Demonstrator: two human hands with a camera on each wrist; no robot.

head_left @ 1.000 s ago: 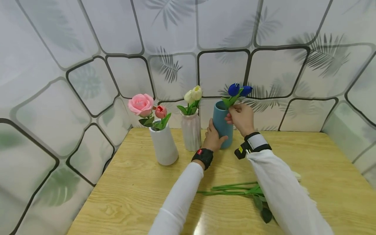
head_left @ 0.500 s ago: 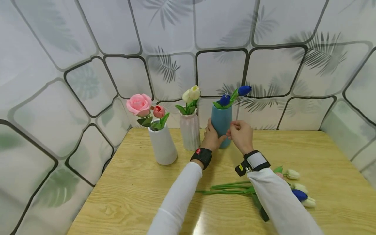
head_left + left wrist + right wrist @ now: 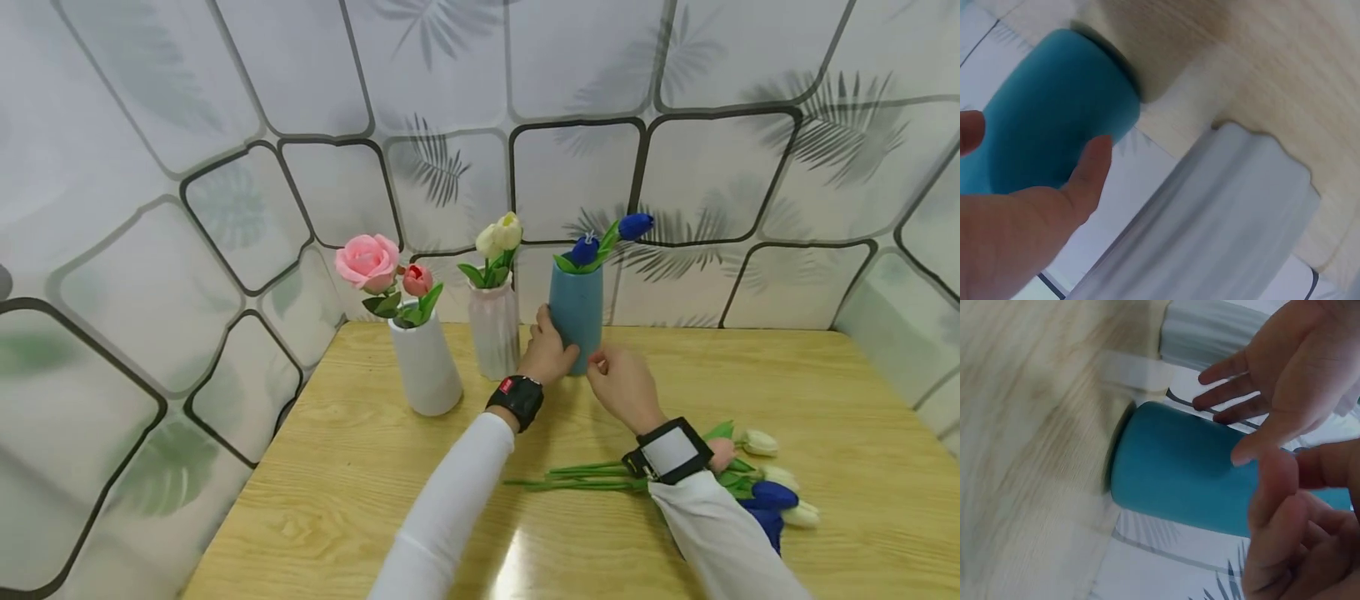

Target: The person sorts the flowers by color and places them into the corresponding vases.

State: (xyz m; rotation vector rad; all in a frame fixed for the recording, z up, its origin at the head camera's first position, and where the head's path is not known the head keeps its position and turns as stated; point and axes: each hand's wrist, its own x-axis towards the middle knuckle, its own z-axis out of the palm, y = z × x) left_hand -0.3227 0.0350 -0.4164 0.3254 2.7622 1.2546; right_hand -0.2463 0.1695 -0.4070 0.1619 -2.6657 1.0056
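Two artificial blue tulips (image 3: 585, 248) stand in a blue vase (image 3: 576, 312), one low at its mouth and the other leaning out to the right. My left hand (image 3: 550, 354) is at the vase's lower left side, its fingers extended and the thumb across the front. In the right wrist view, the left thumb reaches the vase wall while the other fingers lie along its side. My right hand (image 3: 624, 385) hovers just right of the vase base, fingers loosely curled with nothing between them. The tulip stems are hidden inside the vase.
Left of the blue vase stand a ribbed pale vase (image 3: 495, 333) with cream tulips and a smooth white vase (image 3: 426, 367) with a pink rose and a red tulip. Loose flowers lie at front right, their stems (image 3: 585, 479) pointing left, partly under my right forearm.
A second ago my right hand held a blue tulip at the vase mouth. It let go, leaving the tulip lower in the vase, and moved down toward the table. The left hand stayed.
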